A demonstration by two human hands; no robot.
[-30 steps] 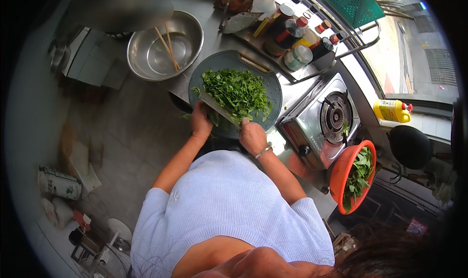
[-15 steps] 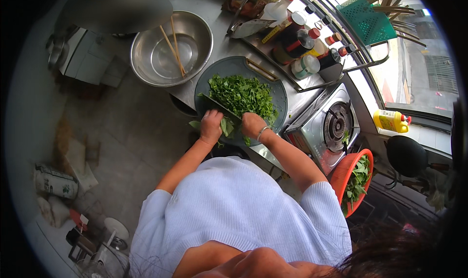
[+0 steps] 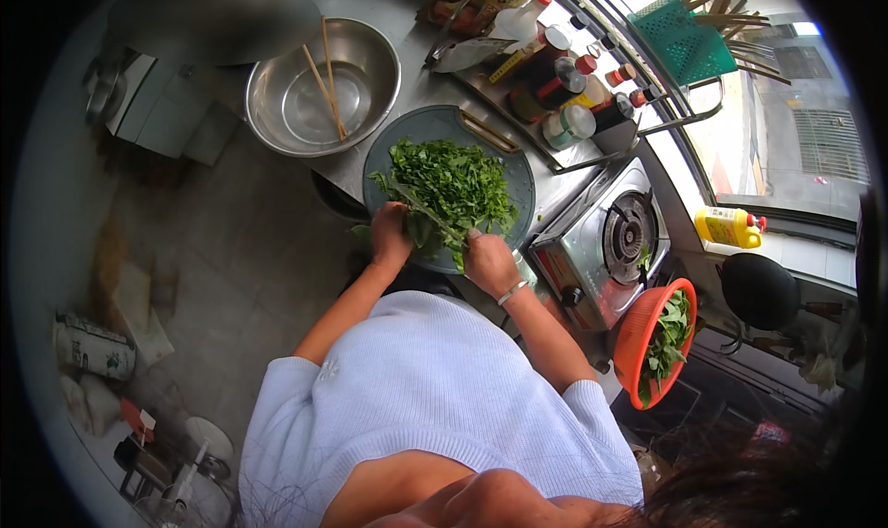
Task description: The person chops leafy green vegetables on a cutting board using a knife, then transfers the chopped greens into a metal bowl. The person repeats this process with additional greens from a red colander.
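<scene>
A heap of chopped leafy greens [image 3: 453,184] covers much of the round grey cutting board [image 3: 518,172]. My right hand [image 3: 490,261] is closed around the handle of a knife, whose blade [image 3: 421,202] slants up to the left along the near edge of the heap. My left hand [image 3: 390,234] is curled at the board's near left edge, its fingers closed on a bunch of uncut leafy greens [image 3: 421,229] beside the blade. Part of the blade is hidden by bits of green, and the handle is mostly covered by my right hand.
Beyond the board stands a steel basin [image 3: 268,125] with chopsticks [image 3: 331,88] in it. Seasoning bottles [image 3: 560,84] fill a rack at the back right. Right of the board are a gas stove [image 3: 592,278] and an orange basket [image 3: 634,329] of leafy greens.
My right hand has moved slightly down and the knife blade has tilted. The left hand has shifted a little left. The whole view has shifted slightly.
</scene>
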